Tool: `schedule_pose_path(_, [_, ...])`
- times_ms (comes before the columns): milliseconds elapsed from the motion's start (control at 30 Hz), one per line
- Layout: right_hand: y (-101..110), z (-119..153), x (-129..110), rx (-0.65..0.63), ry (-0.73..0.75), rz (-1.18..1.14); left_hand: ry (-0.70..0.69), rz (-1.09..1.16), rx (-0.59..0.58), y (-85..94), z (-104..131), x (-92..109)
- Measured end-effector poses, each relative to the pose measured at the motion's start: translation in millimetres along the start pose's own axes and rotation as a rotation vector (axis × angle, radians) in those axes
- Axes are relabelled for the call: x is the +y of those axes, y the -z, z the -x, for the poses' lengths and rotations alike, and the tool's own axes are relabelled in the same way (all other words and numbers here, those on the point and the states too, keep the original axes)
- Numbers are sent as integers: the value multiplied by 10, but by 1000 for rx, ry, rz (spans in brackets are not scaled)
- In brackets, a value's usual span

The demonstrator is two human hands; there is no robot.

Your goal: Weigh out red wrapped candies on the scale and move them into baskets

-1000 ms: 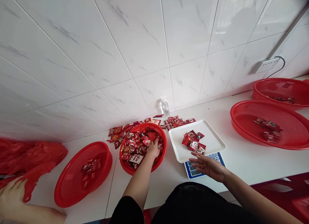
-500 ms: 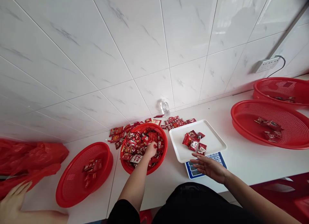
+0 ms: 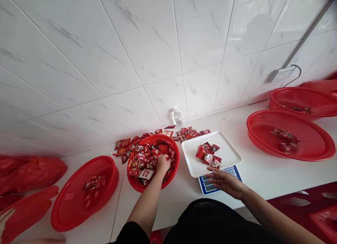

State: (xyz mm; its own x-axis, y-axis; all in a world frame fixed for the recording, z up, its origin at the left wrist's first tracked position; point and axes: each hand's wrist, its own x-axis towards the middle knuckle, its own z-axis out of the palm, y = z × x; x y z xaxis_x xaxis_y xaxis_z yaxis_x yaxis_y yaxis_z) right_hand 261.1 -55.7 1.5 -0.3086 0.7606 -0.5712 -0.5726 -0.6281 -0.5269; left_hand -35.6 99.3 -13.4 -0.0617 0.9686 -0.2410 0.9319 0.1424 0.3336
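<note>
My left hand [image 3: 163,163] is inside the red basket [image 3: 177,166] full of small red snack packets [image 3: 146,174]. Its fingers are curled together, and a bit of red wrapper shows at their tips. My right hand [image 3: 226,181] is open, palm turned inward and fingers stretched out, with nothing in it. It hovers over the keypad of a blue and white scale [image 3: 206,186], near the front edge of the white tray [image 3: 229,153]. Several red packets [image 3: 207,157] lie in a cluster on that tray.
Red baskets holding a few packets stand at the left [image 3: 71,188] and right [image 3: 259,137]. Loose packets [image 3: 188,133] and a clear plastic bottle [image 3: 177,117] lie along the wall. At far left, another person's hand [image 3: 4,217] touches a red plastic bag [image 3: 31,214].
My left hand has shifted slightly within the basket, its fingers still curled. My right hand keeps its place by the tray. The other person's hand has moved left with the red bag.
</note>
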Motion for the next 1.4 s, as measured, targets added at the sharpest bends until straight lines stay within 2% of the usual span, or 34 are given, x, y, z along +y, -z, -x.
schedule_pose_path(100, [47, -19, 6, 12, 4, -19, -31, 260, 24, 174, 90, 137])
schedule_pose_path(200, [65, -51, 11, 28, 4, -16, -67, 712, -100, 199, 253, 408])
schedule_pose_path(267, [53, -66, 9, 31, 8, 7, 0, 922, -225, 96, 371, 628])
schedule_pose_path(367, [18, -73, -16, 25, 19, 67, 196, 1146, -356, -136, 526, 932])
schedule_pose_path(467, [14, -82, -71, 30, 49, 192, 226, 1324, -510, -287, 660, 1122])
schedule_pose_path(567, [64, -127, -123, 108, 162, 447, 138, 1401, -589, -306, 768, 1183])
schedule_pose_path(633, [106, -186, -124, 219, 300, 703, 129, 1421, -609, -292, 810, 1173])
schedule_pose_path(700, [132, -262, -86, 306, 473, 983, 147, 1454, -680, -286, 828, 1143])
schedule_pose_path(767, [130, -342, -23, 299, 626, 1224, 160, 1509, -759, -293, 831, 1106])
schedule_pose_path(833, [106, -413, 35, 233, 703, 1384, 153, 1549, -801, -308, 832, 1075])
schedule_pose_path(1000, [34, -481, 28, 182, 722, 1531, 119, 1474, -774, -355, 860, 1034])
schedule_pose_path(1133, [21, -454, -51, 15, 761, 1585, 146, 1396, -632, -402, 862, 1010])
schedule_pose_path(1200, [49, -451, -78, 13, 817, 1605, 193, 1344, -538, -403, 847, 963])
schedule_pose_path(1233, [77, -454, -89, 73, 844, 1614, 210, 1319, -492, -389, 840, 923])
schedule_pose_path(1300, [162, -468, -110, 276, 844, 1639, 218, 1287, -413, -330, 834, 810])
schedule_pose_path(1400, [334, -490, -129, 563, 698, 1693, 218, 1349, -383, -181, 857, 589])
